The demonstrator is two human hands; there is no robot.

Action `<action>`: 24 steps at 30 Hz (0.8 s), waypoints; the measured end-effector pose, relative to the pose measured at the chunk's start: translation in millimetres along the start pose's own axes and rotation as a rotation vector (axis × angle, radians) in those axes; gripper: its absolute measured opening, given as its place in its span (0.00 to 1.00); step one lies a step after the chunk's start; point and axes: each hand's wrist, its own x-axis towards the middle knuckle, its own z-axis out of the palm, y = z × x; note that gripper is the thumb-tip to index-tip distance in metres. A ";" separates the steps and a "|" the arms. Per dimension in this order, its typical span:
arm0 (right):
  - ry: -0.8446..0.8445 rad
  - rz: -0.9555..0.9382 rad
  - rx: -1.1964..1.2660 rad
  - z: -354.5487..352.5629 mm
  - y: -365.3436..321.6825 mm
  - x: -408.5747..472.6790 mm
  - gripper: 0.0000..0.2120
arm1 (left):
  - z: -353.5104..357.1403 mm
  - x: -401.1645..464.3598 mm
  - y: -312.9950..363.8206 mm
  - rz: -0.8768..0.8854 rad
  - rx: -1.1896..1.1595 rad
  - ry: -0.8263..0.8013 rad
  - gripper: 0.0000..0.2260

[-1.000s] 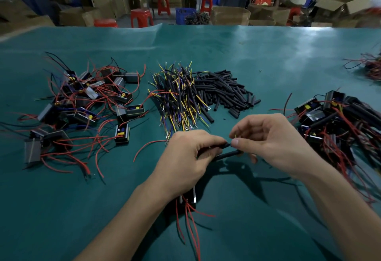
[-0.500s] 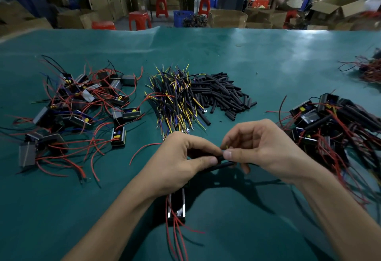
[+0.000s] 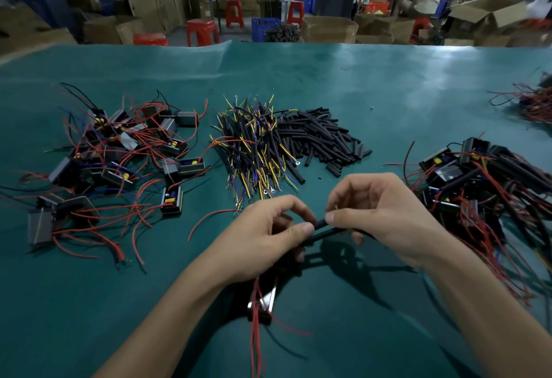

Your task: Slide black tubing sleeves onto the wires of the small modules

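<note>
My left hand [image 3: 263, 237] pinches the sleeve [image 3: 328, 229], its axis running toward my right hand [image 3: 385, 213], which is closed on the wire end; the module [image 3: 263, 303] dangles below the sleeve.

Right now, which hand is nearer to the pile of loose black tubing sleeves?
Right. The right hand sits just below the pile of loose black tubing sleeves, toward its right end; the left hand sits lower and further left, below the yellow-and-blue wire bundle.

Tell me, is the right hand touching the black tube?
Touching. The head view shows the right hand pinching the black tube with thumb and finger.
</note>
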 end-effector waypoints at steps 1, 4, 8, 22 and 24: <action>0.009 0.000 0.010 -0.8 0.0 0.5 0.07 | -2.2 0.4 -1.5 -0.013 -0.023 -0.010 0.03; 0.046 0.005 0.052 -5.3 -1.6 1.4 0.09 | -4.8 2.7 -3.7 -0.017 -0.078 0.008 0.04; 0.094 0.019 0.055 -12.1 -4.1 0.3 0.09 | -0.2 5.0 -5.5 0.010 -0.094 0.058 0.03; 0.039 0.031 -0.247 -17.6 -22.1 -8.5 0.04 | 10.5 2.6 -5.3 0.082 -0.131 0.263 0.06; 0.058 0.041 -0.238 -22.4 -26.3 -15.2 0.04 | 14.0 2.0 -3.6 0.104 -0.132 0.284 0.06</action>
